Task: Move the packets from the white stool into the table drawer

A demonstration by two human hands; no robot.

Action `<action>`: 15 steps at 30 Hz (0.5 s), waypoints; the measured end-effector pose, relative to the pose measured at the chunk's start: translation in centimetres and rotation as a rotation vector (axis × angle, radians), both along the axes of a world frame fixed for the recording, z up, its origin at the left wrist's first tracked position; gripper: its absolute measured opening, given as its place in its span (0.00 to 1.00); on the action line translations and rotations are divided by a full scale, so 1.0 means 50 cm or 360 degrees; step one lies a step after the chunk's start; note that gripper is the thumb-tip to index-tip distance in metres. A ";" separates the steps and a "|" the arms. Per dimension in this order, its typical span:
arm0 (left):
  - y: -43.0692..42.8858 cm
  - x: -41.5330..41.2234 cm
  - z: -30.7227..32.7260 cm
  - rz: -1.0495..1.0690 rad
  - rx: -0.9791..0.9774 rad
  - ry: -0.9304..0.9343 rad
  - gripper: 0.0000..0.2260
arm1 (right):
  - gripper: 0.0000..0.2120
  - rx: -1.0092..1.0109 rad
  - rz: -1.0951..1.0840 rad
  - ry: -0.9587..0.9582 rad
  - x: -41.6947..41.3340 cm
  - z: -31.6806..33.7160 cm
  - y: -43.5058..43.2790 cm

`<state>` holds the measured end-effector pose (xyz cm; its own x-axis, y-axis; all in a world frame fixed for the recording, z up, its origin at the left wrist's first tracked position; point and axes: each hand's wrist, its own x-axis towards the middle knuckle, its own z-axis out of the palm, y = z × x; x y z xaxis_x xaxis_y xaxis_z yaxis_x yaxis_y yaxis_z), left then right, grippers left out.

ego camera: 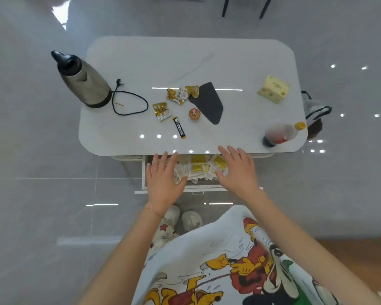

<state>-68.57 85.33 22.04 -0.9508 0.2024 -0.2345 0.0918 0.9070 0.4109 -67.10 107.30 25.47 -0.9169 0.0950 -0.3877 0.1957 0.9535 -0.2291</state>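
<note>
The table drawer (143,172) is pulled out under the front edge of the white table (229,62). Several white and yellow packets (198,169) lie heaped inside it. My left hand (164,179) hovers flat over the drawer's left part, fingers straight and spread. My right hand (238,170) is spread over the right part, fingertips near the table's edge. Neither hand holds anything. The white stool is out of view.
On the table stand a steel kettle (81,80) with a black cord (130,102), loose snack packets (176,94), a black sachet (179,127), a dark cloth (208,102), a yellow box (273,89) and a bottle (280,133). My shoes (191,220) are below the drawer.
</note>
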 end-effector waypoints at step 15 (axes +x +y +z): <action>-0.307 0.207 0.147 0.0790 0.0065 0.0020 0.33 | 0.32 -0.0034 0.0895 0.0067 0.005 0.145 -0.321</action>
